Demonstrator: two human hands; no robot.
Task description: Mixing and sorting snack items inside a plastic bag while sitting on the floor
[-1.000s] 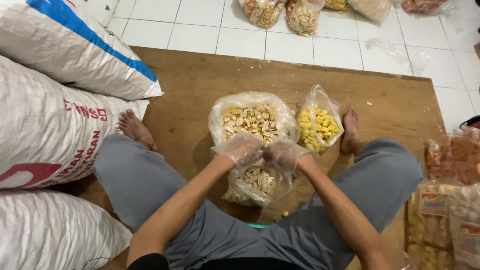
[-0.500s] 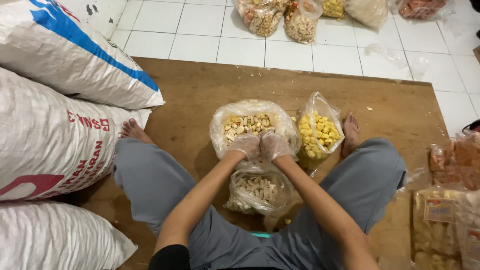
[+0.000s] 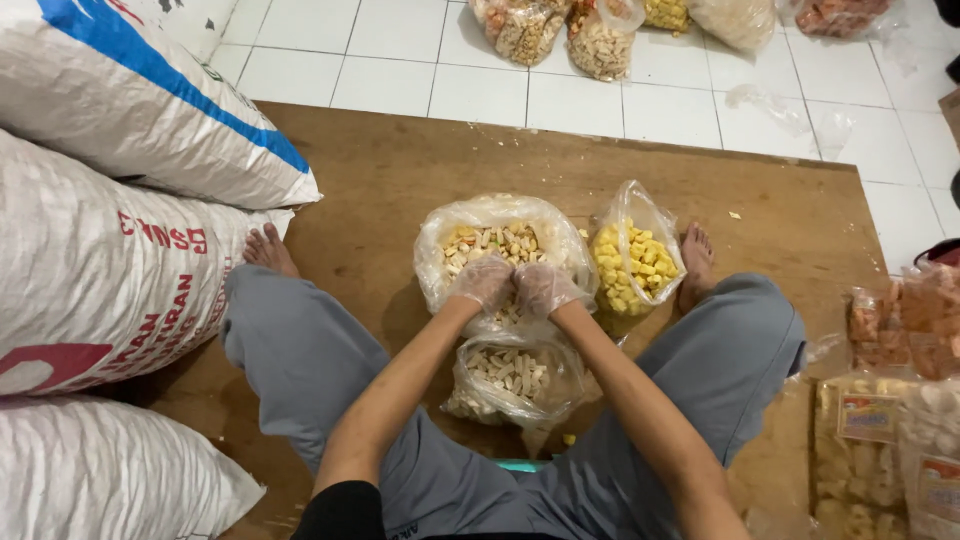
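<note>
Both gloved hands, left (image 3: 483, 282) and right (image 3: 543, 288), close on tan snack pieces in the large clear plastic bag (image 3: 500, 245); just below it the smaller clear bag (image 3: 512, 380) sits partly filled

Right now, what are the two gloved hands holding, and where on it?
Both the left hand and right hand dip into the large clear plastic bag of pale snack pieces at its near edge; an actual grasp cannot be told.
</note>
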